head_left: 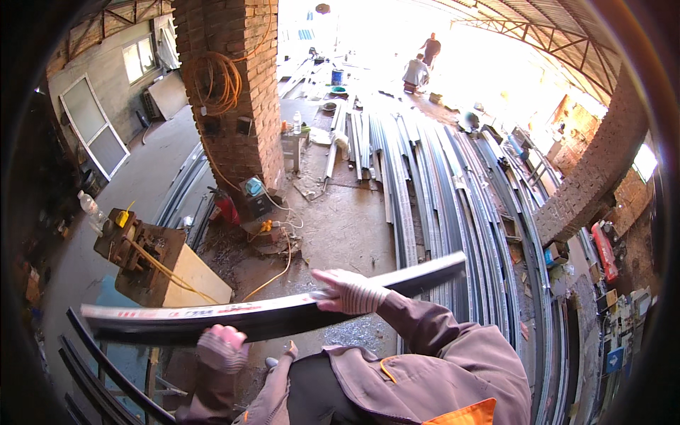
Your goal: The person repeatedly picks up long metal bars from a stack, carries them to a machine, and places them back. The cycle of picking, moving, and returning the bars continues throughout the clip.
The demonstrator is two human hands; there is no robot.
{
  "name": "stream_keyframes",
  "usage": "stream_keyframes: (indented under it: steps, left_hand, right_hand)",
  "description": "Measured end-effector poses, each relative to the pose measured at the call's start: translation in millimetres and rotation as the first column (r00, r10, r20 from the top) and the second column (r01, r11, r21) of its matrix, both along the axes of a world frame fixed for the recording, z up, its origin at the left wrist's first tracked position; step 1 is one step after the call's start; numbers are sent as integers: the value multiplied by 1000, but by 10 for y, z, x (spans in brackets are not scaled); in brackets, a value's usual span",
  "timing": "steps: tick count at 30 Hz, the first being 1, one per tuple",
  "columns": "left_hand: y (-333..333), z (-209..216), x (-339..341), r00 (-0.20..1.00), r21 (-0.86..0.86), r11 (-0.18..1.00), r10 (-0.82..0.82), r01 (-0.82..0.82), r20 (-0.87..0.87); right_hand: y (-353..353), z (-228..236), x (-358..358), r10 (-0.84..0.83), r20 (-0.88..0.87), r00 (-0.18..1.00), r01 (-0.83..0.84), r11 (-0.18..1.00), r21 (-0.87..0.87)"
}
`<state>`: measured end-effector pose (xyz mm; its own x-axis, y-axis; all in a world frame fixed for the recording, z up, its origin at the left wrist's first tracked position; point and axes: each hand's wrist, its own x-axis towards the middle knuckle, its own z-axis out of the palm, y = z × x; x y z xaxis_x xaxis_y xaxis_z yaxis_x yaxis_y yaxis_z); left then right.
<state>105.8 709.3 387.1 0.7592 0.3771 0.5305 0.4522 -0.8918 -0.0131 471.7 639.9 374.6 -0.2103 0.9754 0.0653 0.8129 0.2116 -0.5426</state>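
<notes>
One bar [280, 321] spans near centre-left; right hand [348, 292] fingers clasp it, left hand [223, 348] fingers curl by its lower edge, hold unclear. Likely mid-positioning; next move calls for level support.

One left hand [223, 348], one right hand [356, 292], one long bar [280, 320]; two other people [416, 72], two brick pillars [258, 92], one orange cable coil [232, 85], one white-framed door [92, 117], two clear bottles [89, 205], one blue bucket [336, 77].

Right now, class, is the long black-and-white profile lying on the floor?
No, the person's right hand grips the long black-and-white profile, holding it above the floor.
</notes>
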Motion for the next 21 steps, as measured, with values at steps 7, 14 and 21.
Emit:
stream_keyframes:
  steps: [7,14,21]
  left_hand:
    - [282,-334,880,921,-38,921,-387,389,51]
    - [126,-974,965,964,-423,896,-18,132,264]
    - [-422,-2393,-13,896,-750,573,440,-331,-59]
  right_hand:
    - [-981,-565,258,-308,-258,916,145,852,-503]
    - [-1622,-1244,303,-576,-447,685,304,783,-543]
    - [-1789,-1943,663,-725,-302,619,352,600,-719]
